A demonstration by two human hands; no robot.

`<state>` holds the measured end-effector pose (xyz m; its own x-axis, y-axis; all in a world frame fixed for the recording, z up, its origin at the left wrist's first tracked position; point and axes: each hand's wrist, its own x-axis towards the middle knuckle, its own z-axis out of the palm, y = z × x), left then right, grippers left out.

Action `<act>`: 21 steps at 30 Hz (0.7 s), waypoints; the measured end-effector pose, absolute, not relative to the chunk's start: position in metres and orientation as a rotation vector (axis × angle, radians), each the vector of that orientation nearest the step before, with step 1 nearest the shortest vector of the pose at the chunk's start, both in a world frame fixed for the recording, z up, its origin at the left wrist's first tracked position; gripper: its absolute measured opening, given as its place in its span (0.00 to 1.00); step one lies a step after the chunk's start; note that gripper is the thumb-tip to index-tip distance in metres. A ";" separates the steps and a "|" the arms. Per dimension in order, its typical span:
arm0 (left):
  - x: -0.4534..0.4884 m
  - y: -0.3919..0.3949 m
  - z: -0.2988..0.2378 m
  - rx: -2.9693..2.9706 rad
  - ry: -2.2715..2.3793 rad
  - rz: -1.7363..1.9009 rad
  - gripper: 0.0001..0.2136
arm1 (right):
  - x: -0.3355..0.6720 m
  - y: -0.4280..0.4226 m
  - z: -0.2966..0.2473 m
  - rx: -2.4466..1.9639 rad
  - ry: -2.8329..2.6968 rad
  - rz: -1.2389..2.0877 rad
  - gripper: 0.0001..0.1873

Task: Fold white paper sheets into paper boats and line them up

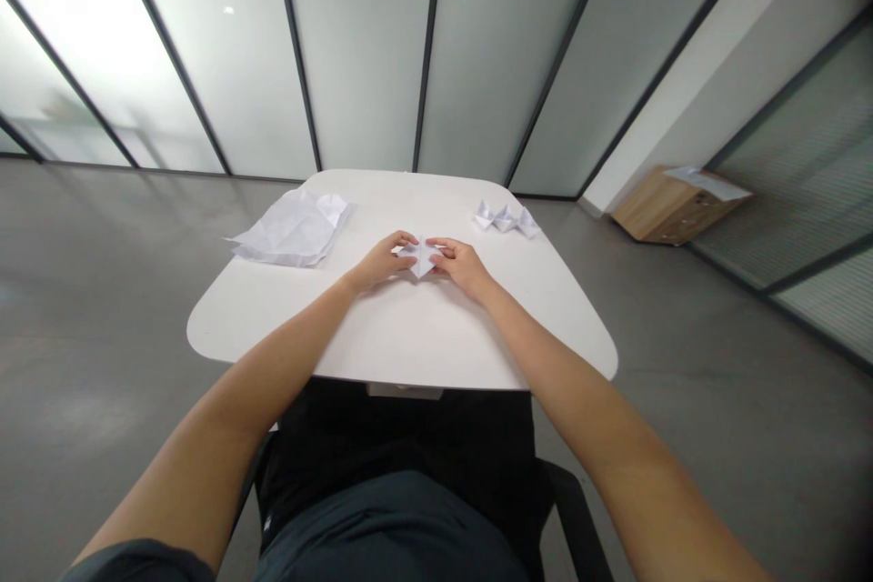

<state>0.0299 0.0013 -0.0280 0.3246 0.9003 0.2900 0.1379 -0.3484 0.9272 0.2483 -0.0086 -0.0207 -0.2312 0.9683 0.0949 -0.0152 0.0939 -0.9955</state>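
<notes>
Folded piece [421, 256]: thin wht paper, matt, crisp creases. Crumpled sheet [293, 229]: same paper, rough w/ wrinkles. Folded paper shapes [505, 218]: also matt wht. Tabletop [402, 336]: smooth, matt wht. Floor [102, 336]: grey concrete look, faint sheen. Wall panels [368, 45]: frosted glass, dark metal frames [296, 45]. Cabinet [672, 207]: light wood-grain finish, smooth.

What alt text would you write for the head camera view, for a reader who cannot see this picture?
The left hand and right hand touch a small folded white paper from both sides on a rounded white table. A crumpled white paper sheet lies at the table's far left, and a row of small folded paper shapes lies at its far right.
</notes>
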 end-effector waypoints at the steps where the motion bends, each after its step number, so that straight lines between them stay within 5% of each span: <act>1: 0.030 0.003 -0.029 1.712 0.936 1.099 0.19 | 0.248 -0.009 -0.021 -1.020 -1.418 1.302 0.20; 21: 0.032 0.002 -0.031 1.724 0.943 1.081 0.25 | 0.247 -0.001 -0.032 -0.961 -1.422 1.288 0.22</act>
<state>0.0324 0.0025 -0.0315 0.3362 0.9016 0.2721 0.1468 -0.3356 0.9305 0.2472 -0.0013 -0.0323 -0.2345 0.9618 0.1415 -0.0456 0.1345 -0.9899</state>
